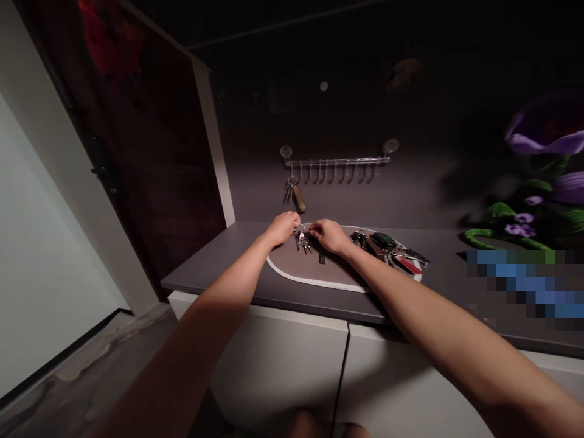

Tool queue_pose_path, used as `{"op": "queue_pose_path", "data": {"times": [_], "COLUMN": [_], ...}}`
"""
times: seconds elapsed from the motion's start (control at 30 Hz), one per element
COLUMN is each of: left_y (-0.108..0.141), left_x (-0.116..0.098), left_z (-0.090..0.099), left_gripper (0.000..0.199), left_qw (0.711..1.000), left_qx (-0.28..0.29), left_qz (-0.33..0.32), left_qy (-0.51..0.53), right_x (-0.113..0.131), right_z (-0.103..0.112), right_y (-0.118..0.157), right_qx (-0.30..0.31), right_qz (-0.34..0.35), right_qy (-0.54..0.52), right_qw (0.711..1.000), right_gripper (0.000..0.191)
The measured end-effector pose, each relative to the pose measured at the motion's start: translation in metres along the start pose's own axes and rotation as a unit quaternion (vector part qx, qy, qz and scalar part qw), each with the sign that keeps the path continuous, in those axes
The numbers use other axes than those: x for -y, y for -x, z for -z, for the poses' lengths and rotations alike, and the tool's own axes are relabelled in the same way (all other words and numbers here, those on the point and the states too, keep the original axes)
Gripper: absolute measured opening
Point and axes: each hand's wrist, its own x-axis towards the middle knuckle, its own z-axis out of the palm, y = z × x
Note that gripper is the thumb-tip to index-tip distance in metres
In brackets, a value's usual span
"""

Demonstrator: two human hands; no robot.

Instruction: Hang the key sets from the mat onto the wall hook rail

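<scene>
My left hand [283,227] pinches a key ring, from which several silver keys [303,243] hang above the mat. Just to the right, my right hand [329,234] has its fingers curled close to the ring; whether they hold anything is hidden. Below the hands a small dark tag [322,259] lies on the brown mat [296,264] with a white rim. A pile of keys and fobs [385,246], with a red piece among them, rests on the mat's right part. Another bunch of keys with a brown fob [298,198] hangs from the rack's left end.
A clear hook rack [340,162] is fixed to the dark wall above the grey counter [205,261]. Purple artificial flowers [524,225] stand at the right. White cabinet doors [283,353] are below, and a dark door [150,152] is at the left.
</scene>
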Motion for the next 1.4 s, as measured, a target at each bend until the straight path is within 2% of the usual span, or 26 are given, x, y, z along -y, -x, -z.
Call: {"op": "queue_pose_path", "data": {"times": [0.1,0.2,0.33,0.43,0.63,0.83,0.97,1.17,1.3,1.4], "left_y": [-0.003,-0.005,-0.005,-0.005,-0.005,-0.004,-0.003,-0.004,-0.008,-0.012], "left_x": [-0.003,-0.007,-0.012,-0.015,-0.018,-0.023,-0.025,-0.022,-0.017,-0.011], "left_z": [-0.001,-0.002,-0.004,-0.004,-0.002,0.002,0.002,-0.001,-0.006,-0.009], "left_gripper": [0.016,0.013,0.011,0.013,0.017,0.015,0.019,0.017,0.012,0.011], "left_qw": [0.995,0.977,0.916,0.866,0.798,0.749,0.746,0.766,0.813,0.842], "left_qx": [-0.034,-0.057,-0.058,-0.053,-0.056,-0.046,-0.043,-0.056,-0.132,-0.199], "left_qz": [0.018,0.058,0.114,0.129,0.128,0.144,0.145,0.119,0.113,0.137], "left_qy": [0.086,0.199,0.379,0.481,0.586,0.645,0.649,0.629,0.556,0.482], "right_x": [0.002,0.004,0.006,0.007,0.010,0.011,0.009,0.006,0.001,0.001], "right_z": [0.001,0.002,0.001,-0.001,0.002,0.005,0.004,0.004,0.004,0.004], "right_y": [0.001,0.002,0.001,0.000,-0.003,-0.003,-0.004,-0.006,-0.010,-0.014], "right_qx": [-0.030,-0.069,-0.100,-0.108,-0.131,-0.143,-0.143,-0.150,-0.152,-0.161], "right_qz": [0.004,0.005,-0.001,-0.013,-0.028,-0.016,-0.017,-0.001,0.011,0.007], "right_qy": [-0.024,-0.065,-0.156,-0.245,-0.400,-0.413,-0.414,-0.414,-0.416,-0.432], "right_qw": [0.999,0.995,0.983,0.963,0.907,0.899,0.899,0.898,0.897,0.887], "right_gripper": [0.022,0.024,0.024,0.022,0.019,0.026,0.031,0.027,0.025,0.024]}}
